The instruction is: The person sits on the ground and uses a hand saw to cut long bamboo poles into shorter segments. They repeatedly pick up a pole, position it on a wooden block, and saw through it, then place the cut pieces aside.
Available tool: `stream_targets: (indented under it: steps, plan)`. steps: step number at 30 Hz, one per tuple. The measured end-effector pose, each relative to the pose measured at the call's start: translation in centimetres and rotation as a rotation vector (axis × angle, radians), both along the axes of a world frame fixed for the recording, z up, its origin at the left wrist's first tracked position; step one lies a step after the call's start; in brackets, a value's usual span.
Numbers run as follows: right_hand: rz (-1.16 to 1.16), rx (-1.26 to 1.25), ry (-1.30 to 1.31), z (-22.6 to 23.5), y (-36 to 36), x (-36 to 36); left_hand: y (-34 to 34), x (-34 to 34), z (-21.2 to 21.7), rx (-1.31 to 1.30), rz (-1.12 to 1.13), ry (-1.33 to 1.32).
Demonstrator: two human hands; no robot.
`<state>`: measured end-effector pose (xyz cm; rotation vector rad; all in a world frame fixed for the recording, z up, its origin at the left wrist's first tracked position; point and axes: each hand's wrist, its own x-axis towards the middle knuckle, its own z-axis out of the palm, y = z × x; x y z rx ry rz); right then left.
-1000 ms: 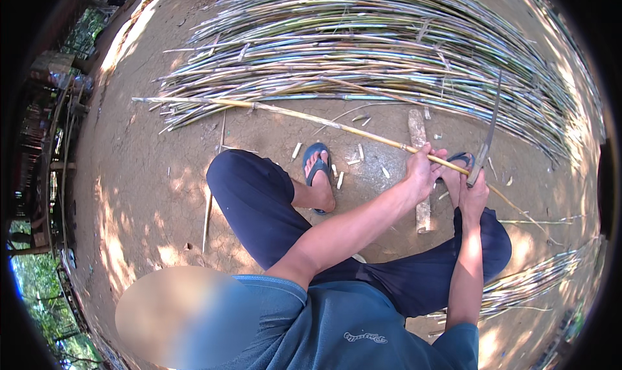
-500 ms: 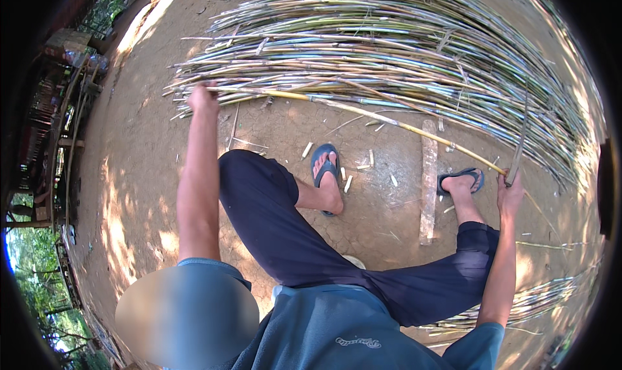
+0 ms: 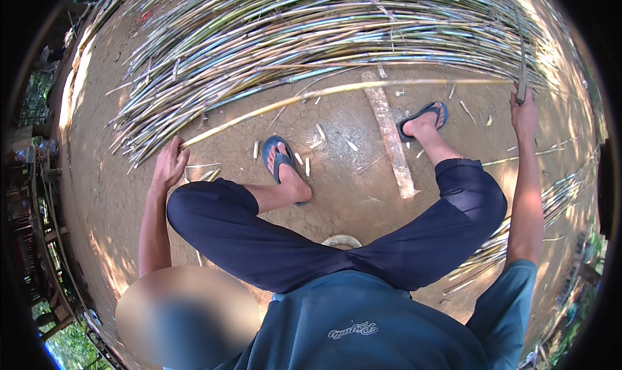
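Note:
A long, thin yellow bamboo cane (image 3: 285, 102) stretches across in front of me, bowed slightly, between my two hands. My left hand (image 3: 171, 163) is closed round its left end, just beyond my left knee. At the far right, my right hand (image 3: 523, 111) grips a long narrow-bladed knife (image 3: 522, 62), blade pointing away from me. The cane's right end meets that same hand; whether the fingers also clasp it is hard to see. Just beyond the cane lies a large pile of similar canes (image 3: 311, 36), tied in places with strips.
A flat wooden board (image 3: 391, 140) rests on the dirt floor between my sandalled feet. Short cut cane pieces (image 3: 307, 166) are scattered around. A smaller heap of thin canes (image 3: 483, 250) lies by my right thigh. A round pale object (image 3: 341, 241) shows between my legs.
My left hand, still holding the cane, has come lower and nearer my left knee. My right hand has risen in view with the knife. The whole view has also shifted.

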<state>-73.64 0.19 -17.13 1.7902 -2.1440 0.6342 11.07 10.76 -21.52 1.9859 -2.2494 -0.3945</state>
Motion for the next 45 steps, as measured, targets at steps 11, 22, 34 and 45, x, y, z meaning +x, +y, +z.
stream_targets:
  steps: [11, 22, 34, 45]
  plan:
    - [0.216, -0.158, -0.974, 0.3, 16.6, 20.8, -5.3, -24.5, -9.1, 0.154, -0.298, 0.238]
    - [0.114, 0.359, -1.216, -1.5, 32.6, 28.5, -4.0, -31.9, -18.9, 0.375, -0.252, 0.336]
    - [0.037, 0.472, -0.943, -3.3, 30.3, 30.3, -4.8, -36.6, -23.1, 0.562, -0.321, 0.259]
    - [0.102, 0.719, -0.831, -6.9, 29.3, 30.6, -5.1, -31.8, -30.0, 0.671, -0.31, 0.13]
